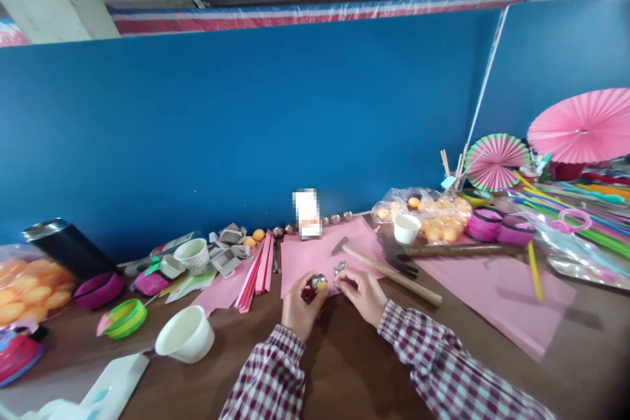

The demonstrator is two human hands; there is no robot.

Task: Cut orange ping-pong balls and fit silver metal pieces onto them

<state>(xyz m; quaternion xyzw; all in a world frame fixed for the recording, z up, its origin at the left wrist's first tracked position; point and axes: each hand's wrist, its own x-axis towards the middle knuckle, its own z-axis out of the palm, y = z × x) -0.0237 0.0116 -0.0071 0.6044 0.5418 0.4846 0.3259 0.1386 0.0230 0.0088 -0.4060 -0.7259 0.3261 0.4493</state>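
Note:
My left hand [301,305] has its thumb and fingers wrapped round a shiny metal ball [319,281], silver with a yellowish reflection low on its side. My right hand [361,293] is close beside it, fingertips pinched together. Just past those fingertips is a cluster of small shiny silver balls [339,267]; whether the fingers touch it or hold something else I cannot tell. Under and beyond both hands lies a pink paper sheet [305,259]. A hammer [394,270] with a wooden handle lies across its right part, close to my right hand.
Several metal balls [335,218] line the blue partition [275,125]. White cups [185,335] and folded pink paper strips [264,266] are at left. To the right are a dark claw hammer [398,256], a bag of orange balls [440,223], another pink sheet [497,295] and paper fans [498,162].

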